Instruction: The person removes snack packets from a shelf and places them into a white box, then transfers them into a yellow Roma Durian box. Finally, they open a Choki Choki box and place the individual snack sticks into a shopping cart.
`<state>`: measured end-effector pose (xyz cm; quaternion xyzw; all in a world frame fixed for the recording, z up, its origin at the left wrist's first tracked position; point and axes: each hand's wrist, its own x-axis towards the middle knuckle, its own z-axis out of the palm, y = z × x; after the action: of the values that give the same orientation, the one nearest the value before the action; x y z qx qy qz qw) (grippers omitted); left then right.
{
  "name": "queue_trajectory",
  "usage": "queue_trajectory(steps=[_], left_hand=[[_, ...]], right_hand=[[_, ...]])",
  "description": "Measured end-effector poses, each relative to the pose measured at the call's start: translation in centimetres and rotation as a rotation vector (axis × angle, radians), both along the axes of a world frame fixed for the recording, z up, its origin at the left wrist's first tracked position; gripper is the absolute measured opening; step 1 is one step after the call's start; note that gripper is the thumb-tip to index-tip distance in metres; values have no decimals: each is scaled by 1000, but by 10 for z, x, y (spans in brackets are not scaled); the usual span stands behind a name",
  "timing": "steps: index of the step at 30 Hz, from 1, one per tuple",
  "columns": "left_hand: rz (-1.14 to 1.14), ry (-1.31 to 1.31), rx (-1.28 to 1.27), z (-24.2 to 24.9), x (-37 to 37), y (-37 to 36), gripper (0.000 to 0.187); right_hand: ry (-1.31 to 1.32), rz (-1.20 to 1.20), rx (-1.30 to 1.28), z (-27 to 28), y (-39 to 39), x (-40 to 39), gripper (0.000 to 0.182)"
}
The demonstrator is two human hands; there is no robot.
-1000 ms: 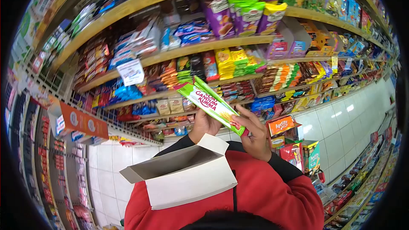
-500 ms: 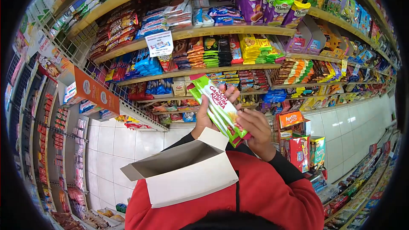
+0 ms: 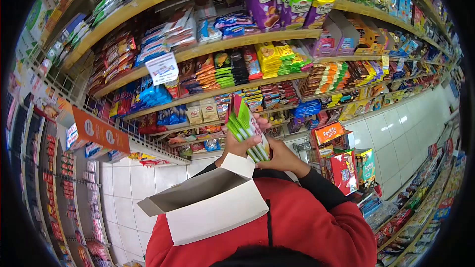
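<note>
A small stack of green, white and pink snack packets [image 3: 243, 129] stands between my hands, turned so that several edges face me. My left hand [image 3: 238, 144] grips the stack's left side, thumb across the front. From the right, my right hand [image 3: 281, 157] holds its lower end; some fingers show behind the packets, partly hidden. An open white cardboard box [image 3: 217, 212] rests tilted against my red jacket [image 3: 307, 207], below my left hand. Its flap stands up close to the left wrist, and no contents show in the visible part of its inside.
Shelves of packaged snacks [image 3: 267, 59] stretch across in front. An orange display box [image 3: 96, 131] hangs on the wire rack at left. To the right, a basket or cart holds cartons, among them a red carton [image 3: 343, 172] and a teal carton [image 3: 365, 167]. White floor tiles [image 3: 391, 136] lie beyond.
The packets have turned from showing their printed front to showing their edges, drawn together into a more upright stack. My right hand has moved down and left. The view has shifted slightly.
</note>
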<state>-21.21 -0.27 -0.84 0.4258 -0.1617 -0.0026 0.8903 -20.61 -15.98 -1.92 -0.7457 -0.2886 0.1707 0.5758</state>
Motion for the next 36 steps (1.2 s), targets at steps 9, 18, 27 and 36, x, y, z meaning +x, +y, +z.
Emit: queue_trajectory(steps=[9,18,27,36], left_hand=[[86,82,-36,12,48,-27,44],[88,-50,5,24,122,-82,77],[680,-5,330,3,168,-86,55],[600,-17,626,-3,200,-50,52]], right_hand=[[314,37,307,-54,-50,32,59],[666,-105,633,-59,-130,71,40],[407,-461,355,-47,-192,145,34],[-289,-762,-15,-41,-153,189,30]])
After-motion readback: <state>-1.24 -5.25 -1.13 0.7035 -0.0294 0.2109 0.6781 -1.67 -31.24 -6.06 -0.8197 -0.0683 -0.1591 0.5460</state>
